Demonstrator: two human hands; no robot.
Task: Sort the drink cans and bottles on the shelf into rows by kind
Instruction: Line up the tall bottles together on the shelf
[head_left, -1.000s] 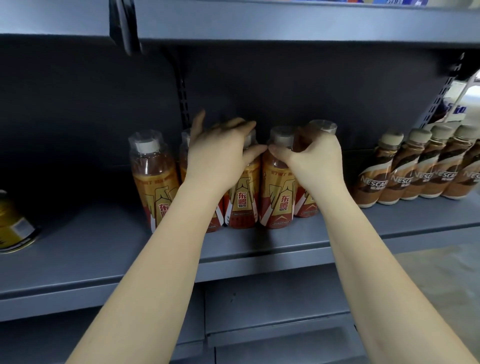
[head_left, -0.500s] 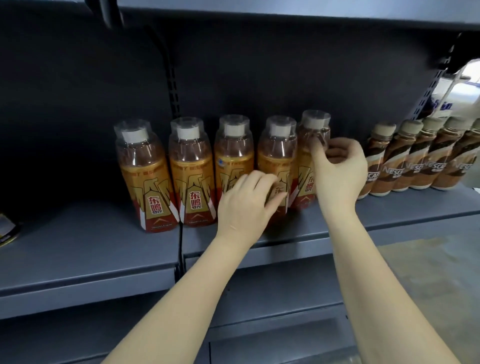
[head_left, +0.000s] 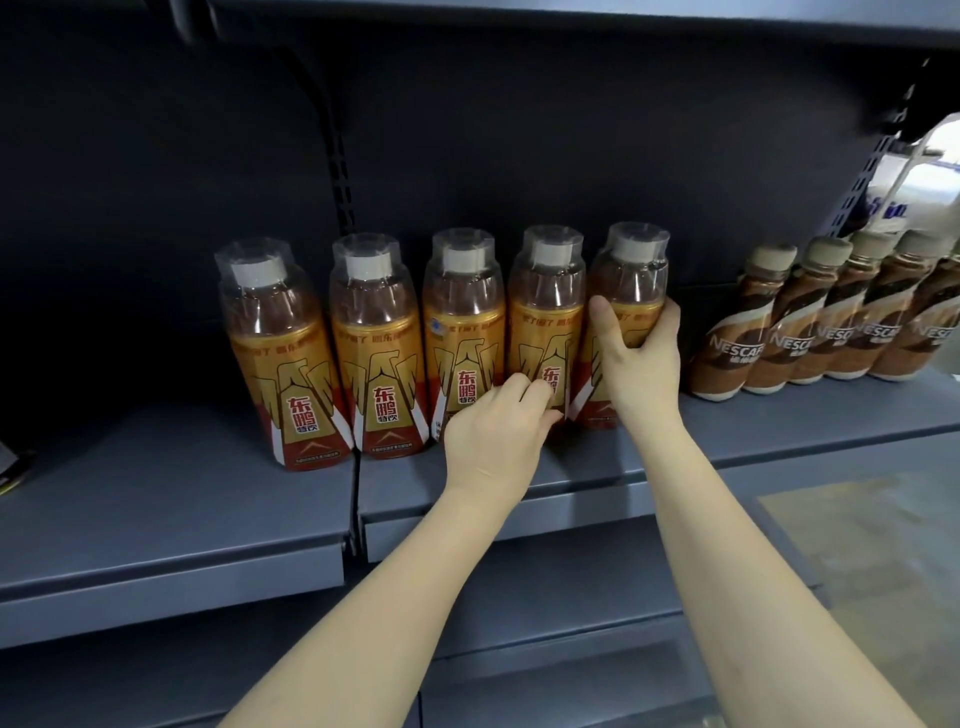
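Five orange energy-drink bottles with white caps stand side by side on the grey shelf (head_left: 156, 493), the leftmost bottle (head_left: 283, 364) slightly apart. My right hand (head_left: 641, 364) wraps around the middle of the rightmost orange bottle (head_left: 636, 280), thumb on its left side. My left hand (head_left: 493, 431) is low at the front of the fourth orange bottle (head_left: 545, 312), with fingers curled against its lower label. To the right, a row of brown Nescafé bottles (head_left: 795, 332) runs off toward the frame's edge.
A slotted upright post (head_left: 337, 171) divides the dark back panel behind the bottles. Another shelf (head_left: 519, 15) hangs overhead and a lower shelf (head_left: 545, 597) sits below. A dark and yellow object (head_left: 8, 462) peeks in at the far left edge.
Both hands have come down from the bottle tops. The left one dropped to the base of the fourth bottle; the right one slid from the fifth bottle's neck to its middle.
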